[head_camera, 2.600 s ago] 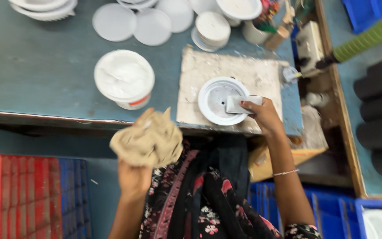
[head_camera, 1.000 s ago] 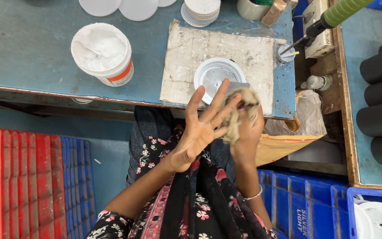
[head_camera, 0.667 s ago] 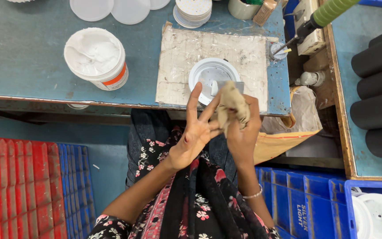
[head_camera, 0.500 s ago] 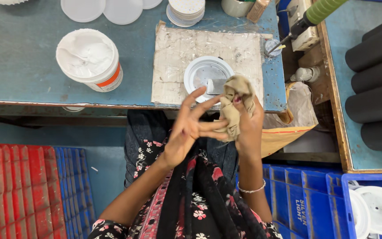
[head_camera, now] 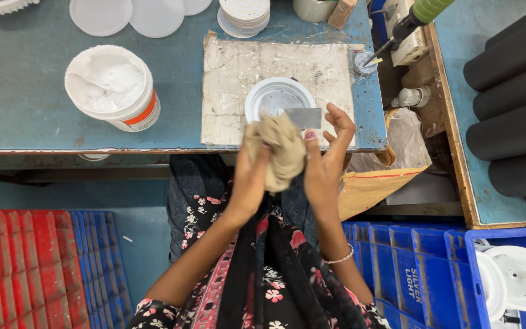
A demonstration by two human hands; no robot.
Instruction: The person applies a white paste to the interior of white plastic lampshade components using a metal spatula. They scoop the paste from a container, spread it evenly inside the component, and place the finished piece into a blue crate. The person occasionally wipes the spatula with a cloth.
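White tub holds white paste. Left hand clenched round beige rag; right hand fingers splayed, pressing rag.

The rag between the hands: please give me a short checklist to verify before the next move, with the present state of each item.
1. Rag held by the left hand: ok.
2. Right hand free of paste: cannot tell.
3. White round housing lying flat on the stained board: ok.
4. Grey scraper resting on the housing, within reach: ok.
5. White paste tub open on the table: ok.
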